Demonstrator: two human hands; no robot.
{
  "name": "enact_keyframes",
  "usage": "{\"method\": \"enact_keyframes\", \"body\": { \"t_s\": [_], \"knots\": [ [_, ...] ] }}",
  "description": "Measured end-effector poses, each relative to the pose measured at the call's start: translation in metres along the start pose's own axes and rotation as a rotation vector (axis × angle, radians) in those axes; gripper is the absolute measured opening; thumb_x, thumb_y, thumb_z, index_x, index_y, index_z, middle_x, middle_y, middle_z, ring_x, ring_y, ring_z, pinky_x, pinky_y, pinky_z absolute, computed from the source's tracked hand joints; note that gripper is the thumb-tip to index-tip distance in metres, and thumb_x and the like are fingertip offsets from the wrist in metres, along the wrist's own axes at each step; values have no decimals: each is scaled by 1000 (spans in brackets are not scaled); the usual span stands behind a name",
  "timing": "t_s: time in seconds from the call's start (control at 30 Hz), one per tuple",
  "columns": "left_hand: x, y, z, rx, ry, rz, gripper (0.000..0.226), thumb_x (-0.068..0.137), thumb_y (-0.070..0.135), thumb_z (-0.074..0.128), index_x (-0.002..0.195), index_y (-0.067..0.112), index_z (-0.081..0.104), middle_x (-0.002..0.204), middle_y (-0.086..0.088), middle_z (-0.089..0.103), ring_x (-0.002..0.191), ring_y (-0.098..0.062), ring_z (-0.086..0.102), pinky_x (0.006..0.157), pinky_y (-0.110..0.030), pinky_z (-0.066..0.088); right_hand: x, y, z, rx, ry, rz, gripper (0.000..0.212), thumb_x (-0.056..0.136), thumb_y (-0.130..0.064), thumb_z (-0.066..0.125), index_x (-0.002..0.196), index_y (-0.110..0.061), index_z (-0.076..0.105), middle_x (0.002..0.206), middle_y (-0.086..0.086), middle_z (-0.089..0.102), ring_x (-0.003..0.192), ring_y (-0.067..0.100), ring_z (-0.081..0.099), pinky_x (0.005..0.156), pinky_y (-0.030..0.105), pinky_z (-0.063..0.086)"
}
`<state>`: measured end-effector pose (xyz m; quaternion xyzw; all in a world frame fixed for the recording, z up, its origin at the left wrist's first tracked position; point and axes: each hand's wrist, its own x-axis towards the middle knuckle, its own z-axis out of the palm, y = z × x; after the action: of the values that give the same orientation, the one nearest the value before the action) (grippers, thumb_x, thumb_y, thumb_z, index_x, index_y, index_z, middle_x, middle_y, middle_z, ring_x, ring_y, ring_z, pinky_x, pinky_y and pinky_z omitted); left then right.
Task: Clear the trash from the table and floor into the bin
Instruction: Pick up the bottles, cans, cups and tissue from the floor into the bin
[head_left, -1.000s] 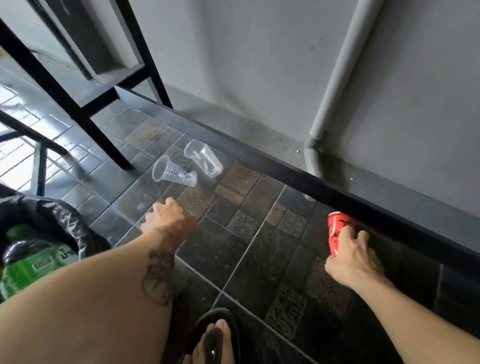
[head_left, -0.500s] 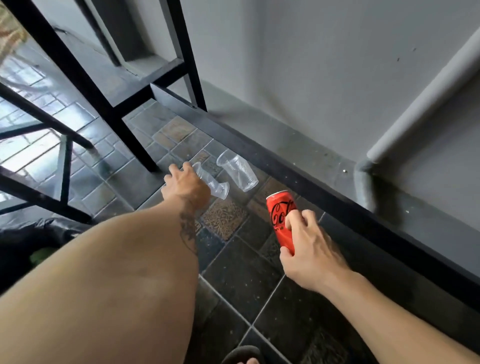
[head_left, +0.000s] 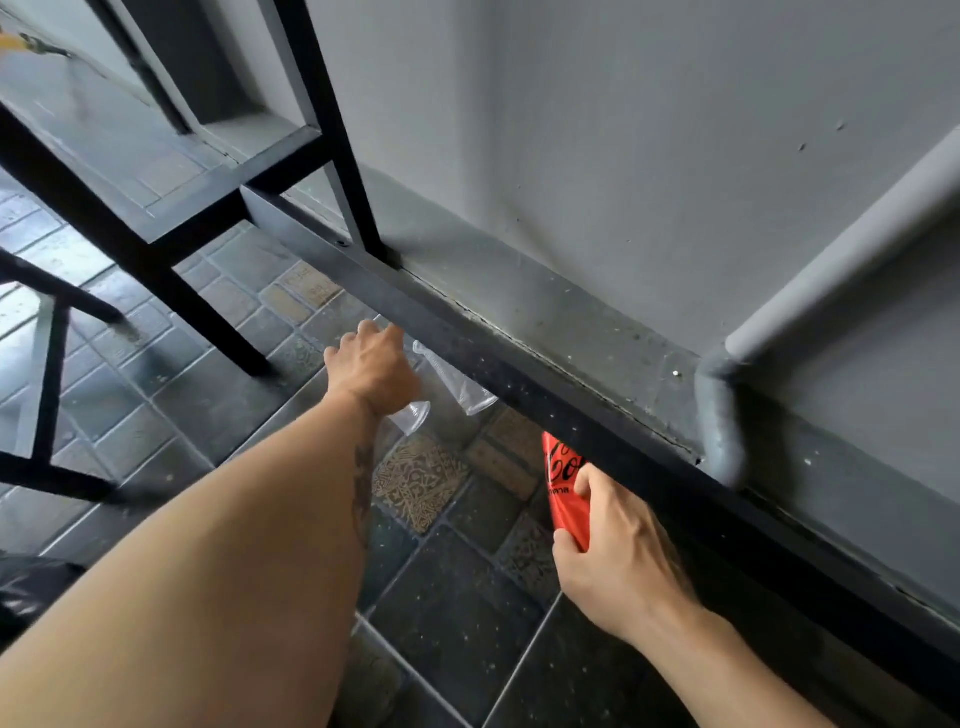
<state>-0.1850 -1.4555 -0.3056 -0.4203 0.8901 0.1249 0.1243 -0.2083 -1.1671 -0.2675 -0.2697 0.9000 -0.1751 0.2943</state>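
1. The floor (head_left: 457, 613) of dark patterned tiles is carrying all the trash in view; a black metal frame (head_left: 519, 364) is running along the grey wall (head_left: 623, 156), with a grey pipe (head_left: 722, 415) dropping to the ledge.
2. A fold of the black bin bag (head_left: 31, 592) is showing at the lower left edge, whereas a second ago it was lying wide open with green bottles inside; the view has swung toward the wall, so the bin is now sitting behind the left arm.
3. The right hand (head_left: 618, 566) is gripping the red can (head_left: 566, 493), fingers (head_left: 587, 480) wrapped round its body. A second ago that can was standing on the tiles by the frame; it is now being held tilted, off the floor, so one piece is already secured.
4. The left hand (head_left: 374, 369) is reaching over the nearer clear plastic cup (head_left: 413, 415), whose base is poking out below the wrist. The hand has travelled forward from mid-floor to this cup; its fingers are curling down over it, but whether they are actually clamping it I cannot tell.
5. The second clear cup (head_left: 457, 382) is lying just beside the first, against the frame, untouched.
6. My reading: both cups are still needing collection before everything goes back to the bag.
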Motion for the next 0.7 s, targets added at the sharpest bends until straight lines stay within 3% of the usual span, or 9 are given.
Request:
{"method": "enact_keyframes", "body": {
  "t_s": [0.1, 0.23, 0.37, 0.53, 0.7],
  "knots": [
    [9, 13, -2, 100, 18, 52, 41, 78, 22, 56, 118, 20, 64, 115, -9, 59, 109, -30, 54, 91, -43, 36, -2, 4, -1, 32, -3, 37, 54, 93, -36, 54, 142, -24, 34, 141, -2, 49, 128, 15, 49, 102, 26, 40],
    [0, 23, 5, 61, 82, 127, 21, 79, 15, 51, 95, 17, 65, 106, -10, 65, 101, -31, 57, 84, -38, 38, -6, 6, -3, 39, -3, 53, 54, 93, -38, 52, 143, -26, 32, 141, -2, 50, 126, 16, 52, 102, 30, 44],
    [-28, 20, 19, -31, 161, 168, 29, 93, 19, 43, 110, 16, 66, 112, -13, 61, 106, -35, 57, 97, -48, 41, -13, 9, -10, 5, 20, 23, 49, 91, -36, 57, 134, -28, 34, 137, -3, 51, 123, 18, 54, 100, 34, 46],
    [-81, 18, 40, -37, 191, 167, 22, 92, 20, 42, 104, 20, 60, 104, -8, 55, 98, -32, 57, 88, -44, 38, -34, 10, -11, -55, 50, -58, 38, 84, -31, 62, 105, -32, 32, 117, -2, 47, 107, 20, 55, 90, 34, 48],
    [-146, 29, 39, -53, 140, 181, 22, 94, 26, 46, 108, 18, 60, 106, -10, 55, 99, -34, 58, 85, -42, 38, -83, 10, -9, -90, -22, -34, 40, 83, -31, 63, 105, -31, 30, 114, -2, 35, 94, 24, 57, 79, 38, 51]
  ]
}}
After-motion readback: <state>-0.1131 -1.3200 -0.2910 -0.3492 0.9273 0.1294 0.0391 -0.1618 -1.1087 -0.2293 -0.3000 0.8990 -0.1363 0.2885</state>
